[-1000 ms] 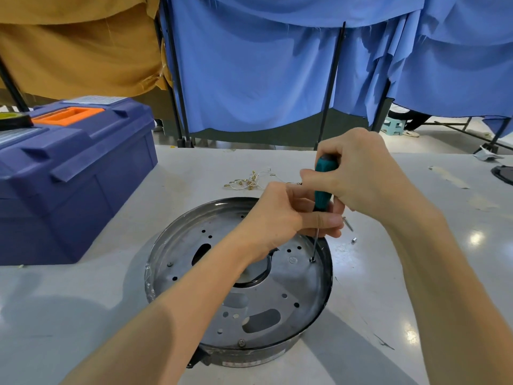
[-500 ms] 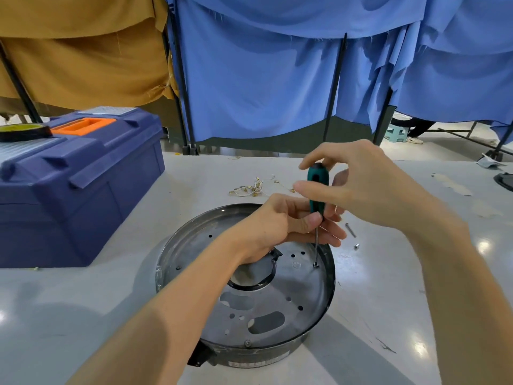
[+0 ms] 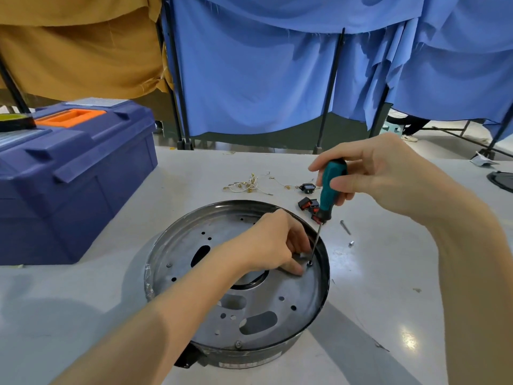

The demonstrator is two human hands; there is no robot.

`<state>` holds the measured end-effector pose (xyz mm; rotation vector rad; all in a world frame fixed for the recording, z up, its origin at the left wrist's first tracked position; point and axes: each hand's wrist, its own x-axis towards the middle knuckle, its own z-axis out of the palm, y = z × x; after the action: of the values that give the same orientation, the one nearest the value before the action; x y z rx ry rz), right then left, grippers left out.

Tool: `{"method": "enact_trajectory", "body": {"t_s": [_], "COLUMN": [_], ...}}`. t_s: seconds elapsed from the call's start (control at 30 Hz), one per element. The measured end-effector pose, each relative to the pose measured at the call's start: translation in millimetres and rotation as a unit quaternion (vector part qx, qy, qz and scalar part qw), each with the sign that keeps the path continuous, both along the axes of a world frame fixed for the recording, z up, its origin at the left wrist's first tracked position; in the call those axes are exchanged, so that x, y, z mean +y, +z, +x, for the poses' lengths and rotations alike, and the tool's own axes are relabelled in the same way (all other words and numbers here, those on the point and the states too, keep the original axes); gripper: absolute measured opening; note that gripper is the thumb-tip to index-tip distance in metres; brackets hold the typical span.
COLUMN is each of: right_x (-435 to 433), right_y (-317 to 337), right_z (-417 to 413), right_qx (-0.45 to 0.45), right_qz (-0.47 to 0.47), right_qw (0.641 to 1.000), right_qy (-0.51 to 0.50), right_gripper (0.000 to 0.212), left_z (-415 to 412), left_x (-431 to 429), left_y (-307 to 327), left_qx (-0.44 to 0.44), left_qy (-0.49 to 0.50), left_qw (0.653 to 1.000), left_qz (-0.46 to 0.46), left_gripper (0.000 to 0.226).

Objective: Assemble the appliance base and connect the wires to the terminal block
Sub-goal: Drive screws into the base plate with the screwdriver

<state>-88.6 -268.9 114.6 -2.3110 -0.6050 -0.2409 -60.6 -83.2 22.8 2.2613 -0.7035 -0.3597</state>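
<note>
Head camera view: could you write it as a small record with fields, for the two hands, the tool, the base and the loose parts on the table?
Right hand: grips the teal screwdriver by its handle
Screwdriver tip: on a screw near the base's right rim
Left hand: fingers curled beside that screw; whether they pinch it cannot be told
Appliance base: round metal, lying flat on the table
Loose parts: wires, black switches and a loose screw, on the table beyond the base
Left side: blue toolbox
</note>
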Motion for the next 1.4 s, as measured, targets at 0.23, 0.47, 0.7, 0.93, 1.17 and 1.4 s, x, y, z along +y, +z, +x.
{"method": "enact_trajectory", "body": {"t_s": [0.23, 0.47, 0.7, 0.93, 1.17, 1.4], "right_x": [-9, 2, -1, -7, 3, 32], "right_y": [2, -8, -11, -15, -17, -30], "right_z": [-5, 4, 3, 0, -10, -6], "right_qx": [0.017, -0.03, -0.002, 0.004, -0.079, -0.215], "right_qz": [-0.005, 0.019, 0.087, 0.096, 0.046, -0.109], "right_qw": [1.0, 0.999, 0.994, 0.995, 0.992, 0.934], "right_qy": [0.019, -0.017, 0.062, 0.04, -0.085, -0.262], "right_gripper": [0.017, 0.027, 0.053, 0.035, 0.037, 0.047], "left_z": [-2, -5, -7, -7, -3, -14], "left_x": [-1, -1, -2, -1, 3, -1], "left_y": [-1, -5, -7, -6, 0, 8], "left_qx": [-0.002, -0.011, -0.009, 0.006, 0.025, 0.011], "left_qy": [0.005, 0.023, 0.045, 0.05, 0.04, 0.024], "left_qw": [1.0, 0.999, 0.997, 0.998, 0.998, 0.99], "left_qz": [-0.002, -0.037, -0.054, -0.048, -0.043, -0.141], "left_gripper": [0.027, 0.018, 0.013, 0.013, 0.027, 0.03]}}
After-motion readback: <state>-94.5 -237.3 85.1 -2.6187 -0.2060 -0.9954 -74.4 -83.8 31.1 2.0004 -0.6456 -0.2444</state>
